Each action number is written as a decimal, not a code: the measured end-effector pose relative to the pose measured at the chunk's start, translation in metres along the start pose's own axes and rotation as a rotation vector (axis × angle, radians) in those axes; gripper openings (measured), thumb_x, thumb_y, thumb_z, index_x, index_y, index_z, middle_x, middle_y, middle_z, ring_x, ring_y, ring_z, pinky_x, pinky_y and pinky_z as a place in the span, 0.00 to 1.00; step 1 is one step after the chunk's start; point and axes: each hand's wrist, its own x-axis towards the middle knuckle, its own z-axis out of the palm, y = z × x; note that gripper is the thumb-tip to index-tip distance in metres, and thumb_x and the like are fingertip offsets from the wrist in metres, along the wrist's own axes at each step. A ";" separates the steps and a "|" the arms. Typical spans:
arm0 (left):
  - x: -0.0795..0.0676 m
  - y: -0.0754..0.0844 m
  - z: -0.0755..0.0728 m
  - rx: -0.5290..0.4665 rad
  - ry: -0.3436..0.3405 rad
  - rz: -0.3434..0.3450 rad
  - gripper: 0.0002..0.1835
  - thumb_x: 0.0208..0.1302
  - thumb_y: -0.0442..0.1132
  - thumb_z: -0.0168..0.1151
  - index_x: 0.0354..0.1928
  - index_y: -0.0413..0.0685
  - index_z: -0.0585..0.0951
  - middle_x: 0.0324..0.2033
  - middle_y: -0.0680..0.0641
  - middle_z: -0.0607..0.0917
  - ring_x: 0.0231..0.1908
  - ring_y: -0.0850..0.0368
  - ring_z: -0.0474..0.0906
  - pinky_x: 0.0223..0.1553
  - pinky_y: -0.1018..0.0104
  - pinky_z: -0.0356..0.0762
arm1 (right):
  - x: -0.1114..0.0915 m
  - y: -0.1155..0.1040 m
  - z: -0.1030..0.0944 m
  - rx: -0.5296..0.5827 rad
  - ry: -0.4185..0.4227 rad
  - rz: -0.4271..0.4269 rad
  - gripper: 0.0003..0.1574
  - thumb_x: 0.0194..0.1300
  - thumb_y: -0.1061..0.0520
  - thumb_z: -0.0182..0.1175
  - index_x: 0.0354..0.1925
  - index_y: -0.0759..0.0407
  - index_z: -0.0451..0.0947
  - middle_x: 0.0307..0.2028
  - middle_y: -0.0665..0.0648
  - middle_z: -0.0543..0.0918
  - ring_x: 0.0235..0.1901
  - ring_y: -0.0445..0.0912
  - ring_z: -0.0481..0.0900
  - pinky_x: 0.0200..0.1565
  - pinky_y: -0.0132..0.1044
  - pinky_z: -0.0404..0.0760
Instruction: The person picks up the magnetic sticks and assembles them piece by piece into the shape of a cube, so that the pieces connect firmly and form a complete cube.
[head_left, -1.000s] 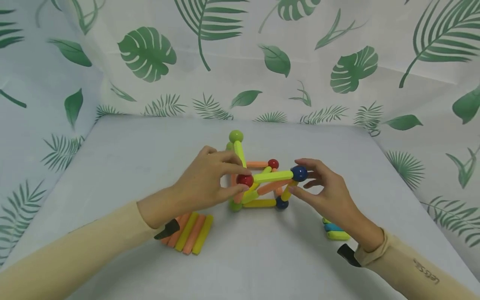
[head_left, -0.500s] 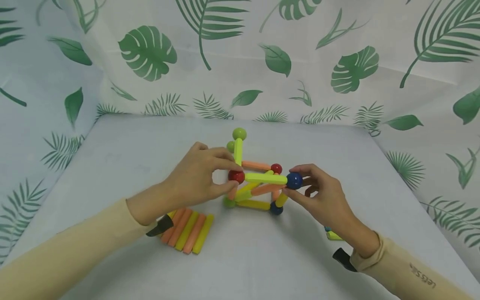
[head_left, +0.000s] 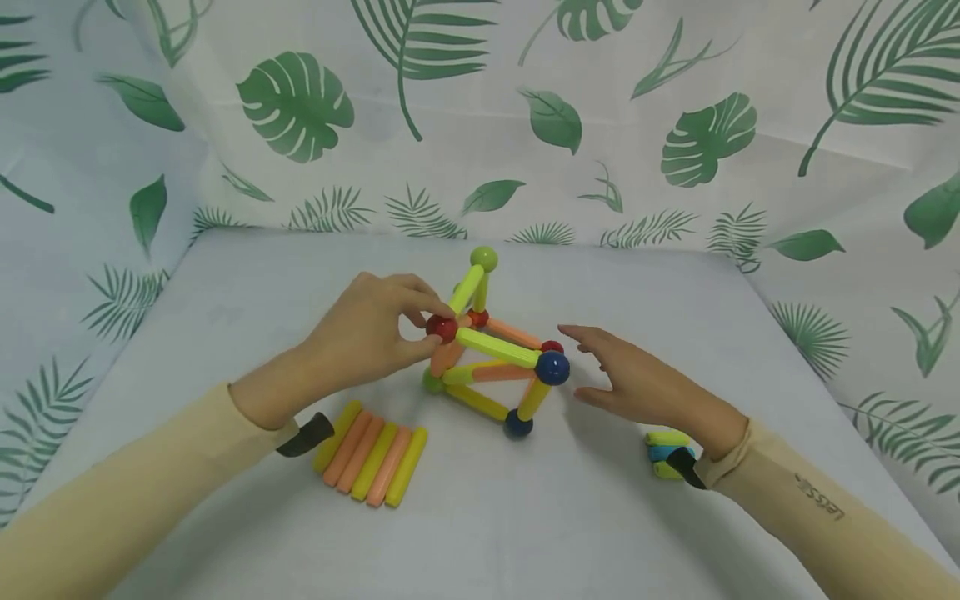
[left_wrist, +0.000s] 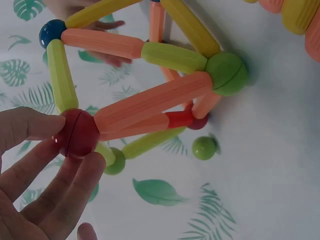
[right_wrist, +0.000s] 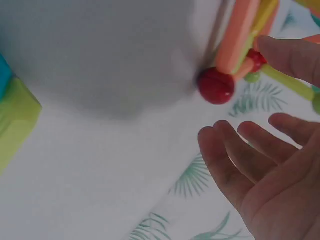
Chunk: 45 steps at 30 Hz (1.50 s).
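A toy frame of yellow, lime and orange building rods (head_left: 497, 346) joined by coloured balls stands on the table. My left hand (head_left: 360, 333) pinches the red ball (head_left: 442, 328) at its upper left corner; in the left wrist view, thumb and fingers touch that red ball (left_wrist: 79, 134). A lime rod runs from it to the blue ball (head_left: 552, 367) at the upper right. My right hand (head_left: 637, 375) is held apart from the frame on the right, fingers extended and holding nothing. In the right wrist view, a lower red ball (right_wrist: 216, 86) lies beyond its fingertips.
Several yellow and orange rods (head_left: 372, 454) lie in a row at the front left. Lime and blue pieces (head_left: 667, 454) lie near my right wrist. A loose green ball (left_wrist: 204, 148) sits behind the frame. A leaf-printed cloth (head_left: 465, 158) hangs at the back.
My right hand has let go of the blue ball and drawn away to the right. My left hand has moved left and back with the red ball, and the frame has turned.
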 end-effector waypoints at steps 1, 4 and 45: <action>0.001 0.000 0.000 -0.015 -0.005 -0.008 0.13 0.58 0.40 0.75 0.47 0.51 0.90 0.42 0.57 0.86 0.36 0.63 0.83 0.40 0.63 0.79 | 0.004 0.004 0.002 -0.027 -0.019 -0.001 0.54 0.64 0.58 0.71 0.79 0.57 0.53 0.74 0.62 0.63 0.69 0.59 0.68 0.63 0.56 0.71; 0.003 -0.001 0.000 -0.058 -0.026 -0.033 0.13 0.58 0.39 0.75 0.47 0.51 0.90 0.44 0.57 0.86 0.38 0.61 0.84 0.39 0.63 0.80 | 0.016 0.011 0.007 -0.060 -0.059 -0.008 0.50 0.65 0.59 0.69 0.77 0.59 0.57 0.74 0.62 0.64 0.72 0.59 0.63 0.67 0.57 0.65; 0.045 0.000 0.024 -0.161 0.128 0.128 0.13 0.64 0.45 0.73 0.47 0.49 0.89 0.39 0.53 0.84 0.39 0.59 0.78 0.42 0.63 0.75 | -0.006 -0.025 0.051 -0.431 0.347 -0.143 0.20 0.53 0.44 0.78 0.26 0.50 0.77 0.19 0.42 0.72 0.14 0.36 0.64 0.17 0.30 0.64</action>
